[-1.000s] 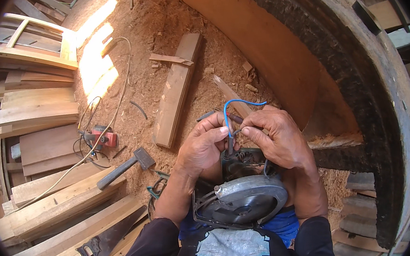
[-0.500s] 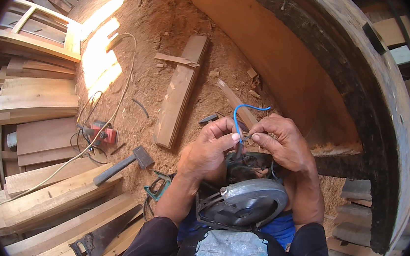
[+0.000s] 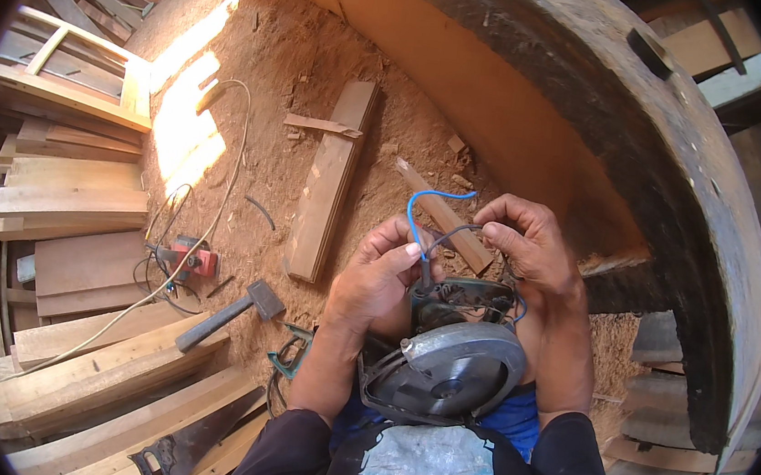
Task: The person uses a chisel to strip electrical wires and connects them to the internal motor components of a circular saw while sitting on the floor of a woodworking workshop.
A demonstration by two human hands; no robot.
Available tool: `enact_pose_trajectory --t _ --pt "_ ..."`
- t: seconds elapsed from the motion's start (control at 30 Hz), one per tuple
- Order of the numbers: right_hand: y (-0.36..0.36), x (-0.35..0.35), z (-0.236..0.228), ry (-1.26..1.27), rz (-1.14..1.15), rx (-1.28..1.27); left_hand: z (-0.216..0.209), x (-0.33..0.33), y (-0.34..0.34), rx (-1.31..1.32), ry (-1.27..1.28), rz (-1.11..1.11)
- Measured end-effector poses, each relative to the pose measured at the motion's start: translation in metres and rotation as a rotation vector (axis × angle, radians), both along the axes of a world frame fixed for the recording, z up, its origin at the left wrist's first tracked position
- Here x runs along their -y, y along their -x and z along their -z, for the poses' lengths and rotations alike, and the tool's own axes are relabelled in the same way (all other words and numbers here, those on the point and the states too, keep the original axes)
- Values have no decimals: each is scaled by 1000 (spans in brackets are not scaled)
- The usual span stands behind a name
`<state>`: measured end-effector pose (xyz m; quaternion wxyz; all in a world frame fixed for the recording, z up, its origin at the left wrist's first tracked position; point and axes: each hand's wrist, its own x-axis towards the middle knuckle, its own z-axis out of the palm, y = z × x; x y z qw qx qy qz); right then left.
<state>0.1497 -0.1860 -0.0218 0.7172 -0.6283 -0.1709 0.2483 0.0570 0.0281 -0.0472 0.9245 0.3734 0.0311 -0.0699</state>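
Note:
A circular saw (image 3: 445, 372) with a round grey blade guard rests on my lap, its housing opened toward my hands. My left hand (image 3: 375, 278) pinches the base of a blue wire (image 3: 412, 213) between thumb and fingers, where it leaves a dark cable sheath (image 3: 425, 274). The blue wire arcs up and its free end points right. My right hand (image 3: 531, 243) is closed on the tip of a dark grey wire (image 3: 453, 231), which spans from the same cable to its fingertips. Behind the wires lies a narrow wood offcut (image 3: 446, 218) on the ground.
A hammer (image 3: 231, 317) lies on planks at left, near a red power tool (image 3: 195, 258) with a looping cord. A handsaw (image 3: 191, 444) sits lower left. Long boards (image 3: 335, 187) lie on sawdust ahead. A large curved wooden hull (image 3: 680, 166) rises at right.
My right hand has drawn slightly away from the left, and the dark wire now stretches between them. The blue wire has shifted left with my left hand. More of the saw blade shows.

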Motion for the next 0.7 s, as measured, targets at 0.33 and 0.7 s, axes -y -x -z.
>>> enact_pose_trajectory --t 0.33,0.7 --pt "0 1 15 127 59 130 4 2 1 41 9 6" --pt "4 -2 11 216 15 131 5 -2 3 4 34 13"
